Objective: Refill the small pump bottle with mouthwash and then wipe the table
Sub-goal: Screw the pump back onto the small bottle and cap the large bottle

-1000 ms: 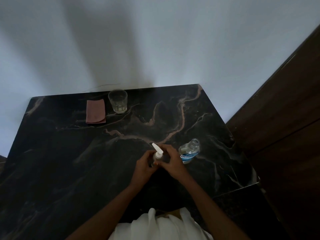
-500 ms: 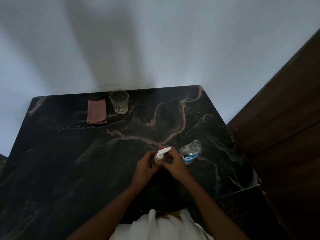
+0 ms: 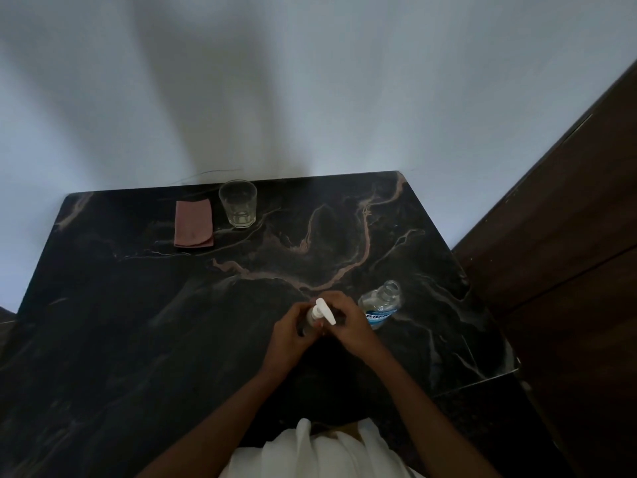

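Note:
The small pump bottle [image 3: 315, 317] stands on the dark marble table [image 3: 138, 322] with its white pump head [image 3: 324, 310] on top, nozzle pointing toward me and to the right. My left hand [image 3: 291, 331] wraps the bottle's body. My right hand [image 3: 346, 322] grips the collar of the pump head. The clear mouthwash bottle [image 3: 379, 305], blue label, stands just right of my right hand with its mouth uncapped. A folded pink cloth [image 3: 193, 223] lies at the far left of the table.
A clear drinking glass [image 3: 238, 203] stands beside the cloth near the wall. A dark wooden door or cabinet [image 3: 558, 236] rises right of the table. The table's right edge [image 3: 482, 377] is close to the mouthwash bottle.
The pump head has turned: its nozzle pointed up-left, then right, and now points toward me and right. Both hands stay on the pump bottle.

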`<state>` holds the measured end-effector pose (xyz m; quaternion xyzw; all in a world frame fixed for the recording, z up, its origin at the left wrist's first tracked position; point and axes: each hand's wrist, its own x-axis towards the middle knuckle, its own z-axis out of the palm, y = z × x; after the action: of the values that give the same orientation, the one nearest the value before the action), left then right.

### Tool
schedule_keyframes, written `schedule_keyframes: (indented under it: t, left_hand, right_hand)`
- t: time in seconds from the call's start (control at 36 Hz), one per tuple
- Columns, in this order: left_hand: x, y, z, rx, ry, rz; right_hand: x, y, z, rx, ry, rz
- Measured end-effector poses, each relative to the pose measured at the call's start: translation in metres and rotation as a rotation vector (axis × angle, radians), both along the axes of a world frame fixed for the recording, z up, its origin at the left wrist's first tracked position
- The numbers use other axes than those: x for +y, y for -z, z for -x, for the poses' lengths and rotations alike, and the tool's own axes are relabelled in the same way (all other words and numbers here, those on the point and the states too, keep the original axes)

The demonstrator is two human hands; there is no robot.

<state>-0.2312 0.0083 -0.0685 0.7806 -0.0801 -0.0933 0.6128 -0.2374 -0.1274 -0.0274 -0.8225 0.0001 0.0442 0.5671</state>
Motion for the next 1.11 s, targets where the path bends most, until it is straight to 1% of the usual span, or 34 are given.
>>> schedule_keyframes:
  t: [0.08, 0.19, 0.31, 0.42, 0.61, 0.69, 0.78, 0.86, 0.92, 1.03, 1.11]
  left_hand:
    - [0.000, 0.000, 0.001, 0.000, -0.003, -0.002]
    - [0.000, 0.000, 0.000, -0.009, -0.013, -0.026]
    - [0.000, -0.002, 0.001, -0.013, -0.018, -0.025]
    - [-0.001, -0.003, 0.002, 0.015, -0.019, -0.008]
    - [0.003, -0.005, 0.003, 0.070, 0.040, 0.021]
    - [0.009, -0.005, 0.002, 0.135, 0.069, 0.063]
    - [0.019, -0.008, -0.004, 0.170, 0.053, 0.083]
    - [0.027, -0.019, -0.012, 0.132, 0.028, 0.100]
    - [0.029, -0.031, -0.018, 0.101, 0.012, 0.122]
    - [0.026, -0.060, -0.029, 0.035, 0.044, 0.127]
    - [0.016, -0.077, -0.036, -0.029, 0.101, 0.077]
  right_hand:
    - [-0.002, 0.001, -0.001, -0.010, -0.001, 0.080]
    - [0.008, 0.001, 0.000, -0.034, 0.119, 0.139]
    - [0.013, 0.003, 0.004, -0.068, 0.197, 0.166]
    - [0.016, 0.003, 0.006, -0.055, 0.231, 0.181]
    - [0.010, 0.002, 0.010, -0.039, 0.174, 0.131]
    - [0.001, -0.003, 0.017, 0.023, 0.168, 0.056]
    - [-0.013, -0.008, 0.025, 0.106, 0.090, 0.106]
    - [-0.028, -0.012, 0.033, 0.188, -0.016, 0.145]
    - [-0.038, -0.013, 0.038, 0.218, -0.045, 0.163]
    - [-0.058, -0.020, 0.044, 0.243, -0.022, 0.191]
    - [-0.074, -0.026, 0.045, 0.238, 0.018, 0.193]
